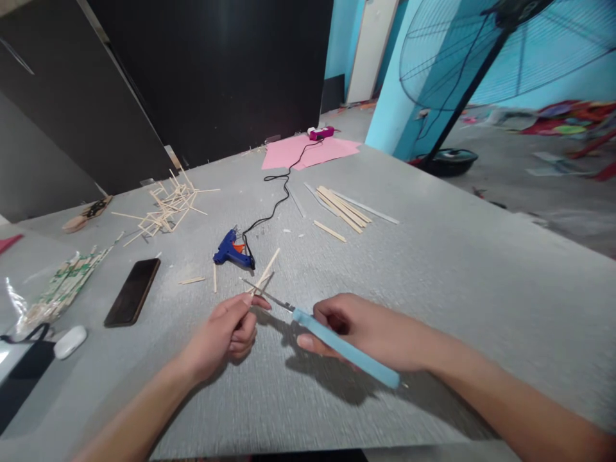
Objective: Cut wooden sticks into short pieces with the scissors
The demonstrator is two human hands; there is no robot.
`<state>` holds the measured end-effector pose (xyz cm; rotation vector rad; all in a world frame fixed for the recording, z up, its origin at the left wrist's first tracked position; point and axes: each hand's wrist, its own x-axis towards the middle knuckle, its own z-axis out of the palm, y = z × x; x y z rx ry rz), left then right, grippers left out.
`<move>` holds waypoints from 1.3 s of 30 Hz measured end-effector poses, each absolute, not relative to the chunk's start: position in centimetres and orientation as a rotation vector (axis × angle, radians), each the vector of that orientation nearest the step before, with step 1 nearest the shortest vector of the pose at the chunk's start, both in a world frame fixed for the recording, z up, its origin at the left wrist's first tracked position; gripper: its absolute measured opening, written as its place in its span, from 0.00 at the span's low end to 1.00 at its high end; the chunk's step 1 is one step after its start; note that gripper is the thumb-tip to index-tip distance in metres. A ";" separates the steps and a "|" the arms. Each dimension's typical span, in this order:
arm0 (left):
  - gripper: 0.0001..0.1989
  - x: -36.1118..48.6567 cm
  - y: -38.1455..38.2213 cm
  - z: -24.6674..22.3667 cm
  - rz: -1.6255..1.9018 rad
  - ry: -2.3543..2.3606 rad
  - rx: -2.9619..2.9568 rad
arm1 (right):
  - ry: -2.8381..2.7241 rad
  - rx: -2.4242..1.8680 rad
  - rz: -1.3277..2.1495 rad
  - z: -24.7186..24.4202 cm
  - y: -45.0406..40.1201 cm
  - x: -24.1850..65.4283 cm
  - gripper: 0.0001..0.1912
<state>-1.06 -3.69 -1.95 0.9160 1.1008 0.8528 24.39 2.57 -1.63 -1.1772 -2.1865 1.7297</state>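
My left hand [231,330] is closed, pinching a thin wooden stick [272,260] that points away from me. In my right hand [356,321] is a pair of scissors [346,350] with a light-blue handle. Its narrow blades are parted and cross the stick just beyond my left fingertips; whether they touch it I cannot tell. Beyond my hands lies a blue glue gun [232,250] with an orange trigger. Short stick pieces [192,281] rest left of it.
A stick framework [168,208] stands at the back left. Loose wooden sticks [342,208] lie right of the cord [283,199], which leads to a magenta power strip [321,133] on pink paper [308,153]. A phone [132,292], plastic packet [72,279] and white case [70,342] are left.
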 end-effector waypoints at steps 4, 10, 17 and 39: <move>0.20 -1.1 -3.8 -2.3 0.911 1.119 1.061 | -2.352 -1.168 1.295 -1.3 2.4 24.1 0.26; 0.21 -1.7 -4.3 -2.6 0.927 1.348 1.375 | -2.579 -1.072 0.872 -1.1 3.5 24.3 0.12; 0.15 -2.3 -4.7 -2.8 0.865 1.496 1.767 | -2.497 -0.944 0.848 -3.3 4.1 24.3 0.03; 0.13 -1.6 -6.0 -1.5 0.677 1.268 1.893 | -2.340 -0.800 0.778 -5.5 2.7 24.8 0.10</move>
